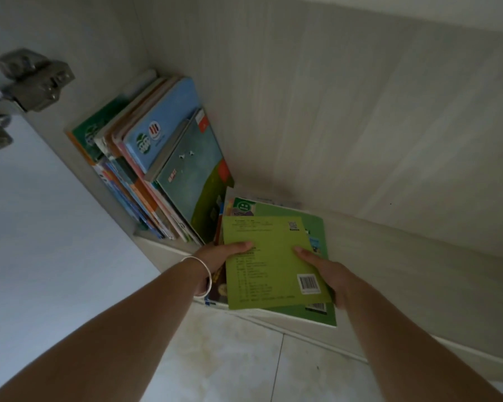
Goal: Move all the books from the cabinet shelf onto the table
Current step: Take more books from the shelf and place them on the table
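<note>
A single head-worn view looks forward and steeply down into an open cabinet shelf (pixel 389 242), from close above its front edge. The lens is wide-angle, so the cabinet's back wall and side panel bend outward toward the frame's borders. Relative to the shelf, the camera sits in front and slightly to its right, facing its back-left corner. The door hinge (pixel 38 82) lies at upper left of the shelf, very near the lens and blurred. Below the shelf's front edge, what seems to be a tiled floor (pixel 244 358) fills the bottom of the view.

green booklet (pixel 273 262), print (too blurred) unreadable
</note>
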